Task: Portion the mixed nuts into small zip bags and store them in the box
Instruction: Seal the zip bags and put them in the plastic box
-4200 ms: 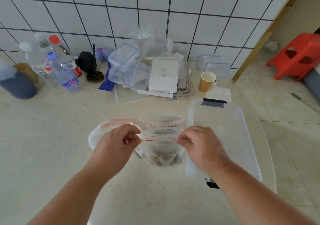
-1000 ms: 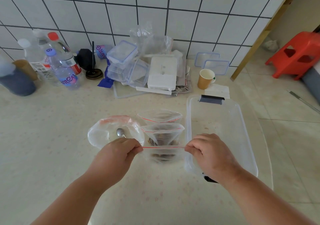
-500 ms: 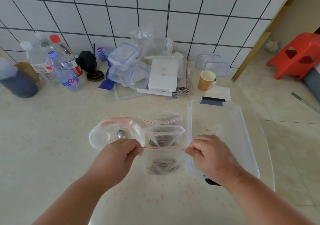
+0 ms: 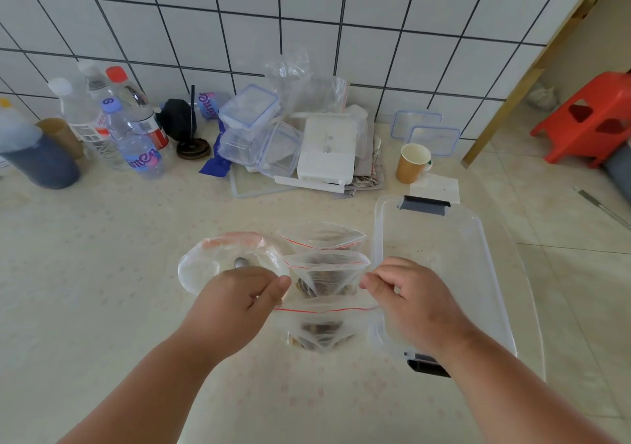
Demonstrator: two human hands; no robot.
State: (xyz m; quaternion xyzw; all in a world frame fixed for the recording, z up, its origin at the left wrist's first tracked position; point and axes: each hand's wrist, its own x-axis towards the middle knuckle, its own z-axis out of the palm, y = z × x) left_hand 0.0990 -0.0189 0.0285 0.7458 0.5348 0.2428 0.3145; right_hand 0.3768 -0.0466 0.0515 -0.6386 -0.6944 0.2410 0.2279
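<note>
The zip bag point(image 4: 321, 324) you are holding hangs just above the table point(image 4: 102, 290), straight in front of you, with a small dark heap of nuts point(image 4: 319, 336) settled in its bottom and the red zip line stretched flat across its top. Your left hand point(image 4: 239, 300) pinches the left end of that strip and your right hand point(image 4: 409, 303) pinches the right end, so each grip is clamped on a top corner. Expect it to handle as thin, limp film: light overall, bottom-heavy, likely to swing, and slick between the fingers. The stiffened zip strip looks like the best place to take hold, since the film below would crumple and the nuts would shift. Whether the seal is pressed fully shut cannot be told from here. Just beyond it stand two more zip bags, the nearer one point(image 4: 327, 273) open-mouthed with nuts inside and the farther one point(image 4: 321, 237) behind it. To their left lies a larger clear bag point(image 4: 201, 266) with a spoon point(image 4: 241, 262) showing in it. The clear box point(image 4: 478, 255) sits open just to your right, close against your right hand; no bags are seen in it yet.
</note>
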